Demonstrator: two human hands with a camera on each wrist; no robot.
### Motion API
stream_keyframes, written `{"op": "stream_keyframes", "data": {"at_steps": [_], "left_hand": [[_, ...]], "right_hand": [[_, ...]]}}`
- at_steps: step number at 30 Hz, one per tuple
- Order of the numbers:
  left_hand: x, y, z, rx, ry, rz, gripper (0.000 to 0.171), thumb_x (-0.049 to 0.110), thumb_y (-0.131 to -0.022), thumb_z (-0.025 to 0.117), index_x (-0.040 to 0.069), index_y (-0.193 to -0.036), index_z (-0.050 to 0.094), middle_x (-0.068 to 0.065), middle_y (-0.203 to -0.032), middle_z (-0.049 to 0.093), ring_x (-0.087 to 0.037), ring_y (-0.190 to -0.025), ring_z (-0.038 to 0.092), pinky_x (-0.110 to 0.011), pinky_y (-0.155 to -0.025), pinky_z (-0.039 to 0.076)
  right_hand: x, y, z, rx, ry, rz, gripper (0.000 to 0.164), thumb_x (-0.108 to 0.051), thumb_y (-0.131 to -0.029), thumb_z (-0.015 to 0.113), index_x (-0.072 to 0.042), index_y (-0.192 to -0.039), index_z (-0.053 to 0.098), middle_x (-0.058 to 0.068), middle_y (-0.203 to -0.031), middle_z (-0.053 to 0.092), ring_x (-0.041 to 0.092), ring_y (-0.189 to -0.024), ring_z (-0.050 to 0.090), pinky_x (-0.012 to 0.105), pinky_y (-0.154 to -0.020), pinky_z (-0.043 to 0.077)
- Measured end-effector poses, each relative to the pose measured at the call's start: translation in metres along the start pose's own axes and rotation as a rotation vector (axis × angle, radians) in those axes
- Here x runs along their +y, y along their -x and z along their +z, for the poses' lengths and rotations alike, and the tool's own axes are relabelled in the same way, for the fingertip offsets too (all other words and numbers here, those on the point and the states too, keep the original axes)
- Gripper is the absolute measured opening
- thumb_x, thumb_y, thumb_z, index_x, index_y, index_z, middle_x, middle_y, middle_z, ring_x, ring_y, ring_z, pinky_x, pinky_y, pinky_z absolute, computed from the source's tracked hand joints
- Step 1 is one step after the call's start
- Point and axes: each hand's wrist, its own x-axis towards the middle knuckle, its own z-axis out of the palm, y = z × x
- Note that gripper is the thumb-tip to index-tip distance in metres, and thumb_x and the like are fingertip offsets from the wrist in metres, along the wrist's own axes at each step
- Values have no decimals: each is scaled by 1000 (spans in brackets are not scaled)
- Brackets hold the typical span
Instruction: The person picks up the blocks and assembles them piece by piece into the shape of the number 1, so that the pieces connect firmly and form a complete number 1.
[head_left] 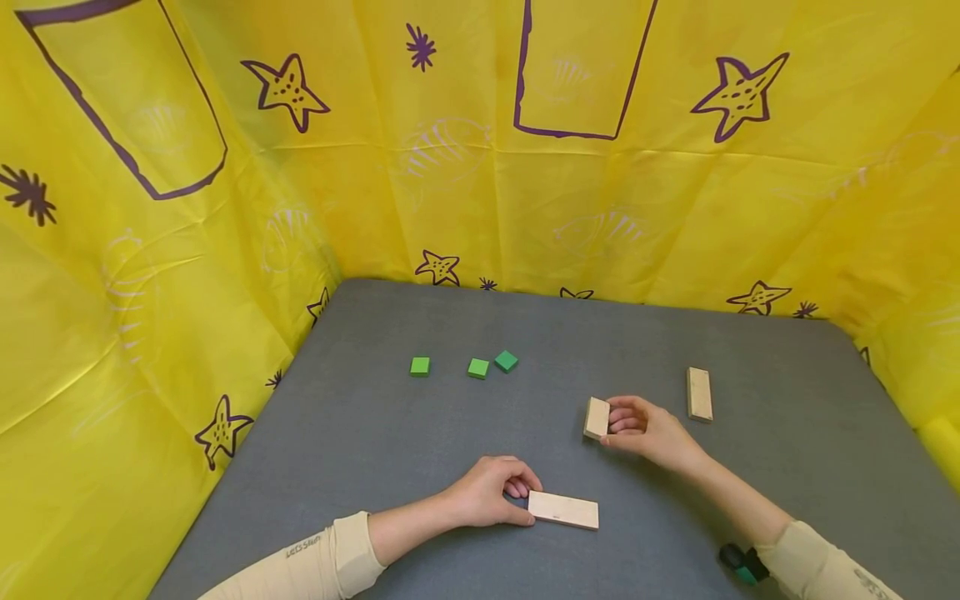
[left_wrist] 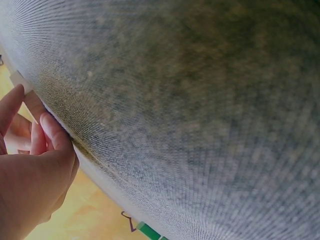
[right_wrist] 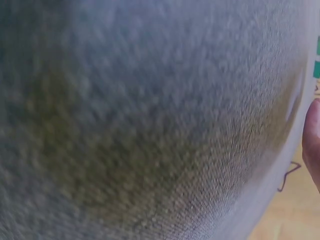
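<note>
In the head view my left hand pinches the left end of a flat, pale wooden block between thumb and fingers. That block lies lengthwise on the grey table near the front. In the left wrist view the left hand has its fingertips at the same wooden block's end. Farther back and to the right, my right hand grips a second wooden block by its right side, the block tilted. Whether this one touches the table I cannot tell. Only a fingertip of the right hand shows in the right wrist view.
A third wooden block lies right of the right hand. Two light green squares and a darker green one lie farther back. A black-and-green object sits by the right sleeve. Yellow patterned cloth surrounds the grey table.
</note>
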Motion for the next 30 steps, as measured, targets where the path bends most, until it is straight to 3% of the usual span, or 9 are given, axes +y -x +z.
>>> {"op": "stream_keyframes", "data": {"at_steps": [19, 30], "left_hand": [[-1, 0, 0, -4, -14, -7, 29, 6, -73, 85, 9, -97, 70, 11, -85, 60, 3, -75, 56, -15, -72, 49], [-1, -1, -1, -9, -21, -11, 29, 7, -73, 85, 10, -97, 70, 11, -84, 59, 3, -75, 56, -14, -71, 48]], "right_hand": [[-8, 11, 23, -46, -44, -28, 63, -11, -76, 84, 9, -126, 51, 14, -103, 61, 23, -92, 62, 22, -77, 53], [-6, 16, 37, -60, 4, -24, 62, -16, -74, 86, 6, -121, 54, 11, -99, 62, 17, -87, 62, 22, -76, 53]]}}
